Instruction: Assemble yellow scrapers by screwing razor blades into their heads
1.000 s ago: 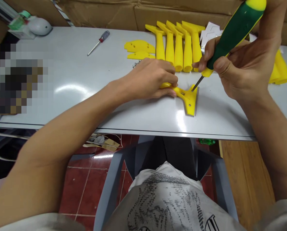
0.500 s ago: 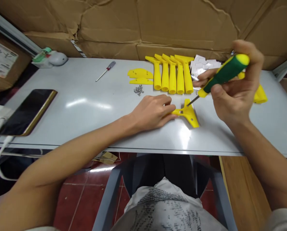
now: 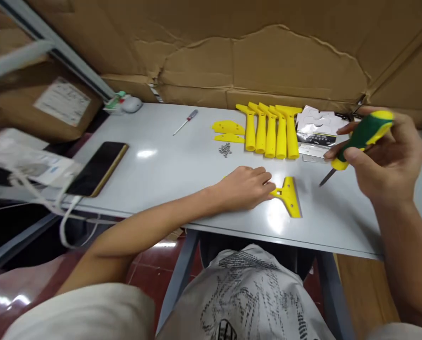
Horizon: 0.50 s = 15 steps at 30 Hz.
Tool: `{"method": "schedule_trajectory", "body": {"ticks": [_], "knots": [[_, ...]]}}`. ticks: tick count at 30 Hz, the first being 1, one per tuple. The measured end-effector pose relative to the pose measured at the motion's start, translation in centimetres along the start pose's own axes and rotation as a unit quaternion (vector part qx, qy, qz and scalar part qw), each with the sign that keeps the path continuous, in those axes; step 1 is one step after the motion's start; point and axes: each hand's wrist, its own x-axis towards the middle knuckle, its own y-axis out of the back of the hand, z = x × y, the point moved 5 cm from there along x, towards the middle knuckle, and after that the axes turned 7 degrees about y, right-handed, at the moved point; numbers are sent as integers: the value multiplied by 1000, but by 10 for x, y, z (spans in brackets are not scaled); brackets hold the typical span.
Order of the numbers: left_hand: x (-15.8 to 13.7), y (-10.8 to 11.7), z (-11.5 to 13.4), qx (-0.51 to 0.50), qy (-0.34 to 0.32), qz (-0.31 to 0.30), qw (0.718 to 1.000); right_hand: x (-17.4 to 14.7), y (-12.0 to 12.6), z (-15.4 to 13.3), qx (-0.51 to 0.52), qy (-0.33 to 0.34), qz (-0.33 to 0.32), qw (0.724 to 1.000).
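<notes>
My left hand [image 3: 248, 188] is closed round the handle of a yellow plastic scraper [image 3: 289, 198], which lies on the table with its wide, holed head pointing right. In my right hand [image 3: 391, 156] is a green and yellow screwdriver [image 3: 363, 137], its tip pointing down and left, apart from the scraper. Several yellow scraper handles [image 3: 270, 134] stand side by side behind my left hand. To their left lie flat yellow plates [image 3: 228, 126] and a small pile of screws [image 3: 225, 150].
A smaller screwdriver [image 3: 185, 122] lies farther left on the table. A phone [image 3: 98, 169] with a white cable is near the left edge. White packets [image 3: 317, 123] and thin metal blades [image 3: 317, 150] lie at the back right, before a cardboard wall [image 3: 196, 71].
The screwdriver in my right hand has lifted off the scraper's head and moved right. My left hand still holds the scraper. The camera view has shifted, showing more of the left side.
</notes>
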Motion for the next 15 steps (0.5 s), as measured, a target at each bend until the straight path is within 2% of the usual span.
{"method": "schedule_trajectory", "body": {"ticks": [1, 3, 4, 5, 6, 8, 10, 11, 12, 13, 15], "knots": [[3, 1, -4, 2, 6, -16, 1000, 4, 5, 8, -32, -11, -18, 999], [-7, 9, -17, -2, 41, 10, 999, 8, 9, 20, -128, -9, -86, 988], [-23, 15, -27, -10, 87, 48, 995, 7, 7, 23, -183, 5, -128, 975], [-48, 20, -41, -24, 163, 98, 981, 6, 4, 25, -232, 26, -168, 958], [-82, 25, -54, -28, 240, 148, 959, 4, 1, 26, -271, 46, -202, 940], [-168, 30, -81, 19, 398, 222, 890, 0, -8, 25, -318, 67, -262, 909], [-255, 29, -105, 52, 520, 236, 819, -2, -17, 27, -344, 58, -317, 882], [-287, 24, -117, 28, 546, 194, 814, -3, -21, 28, -355, 51, -338, 870], [-312, 22, -128, 17, 561, 190, 806, -3, -23, 29, -365, 45, -354, 860], [-326, 21, -138, 7, 559, 178, 810, -4, -26, 30, -373, 40, -364, 853], [-327, 19, -153, -8, 525, 162, 835, -4, -28, 33, -391, 29, -376, 840]]}}
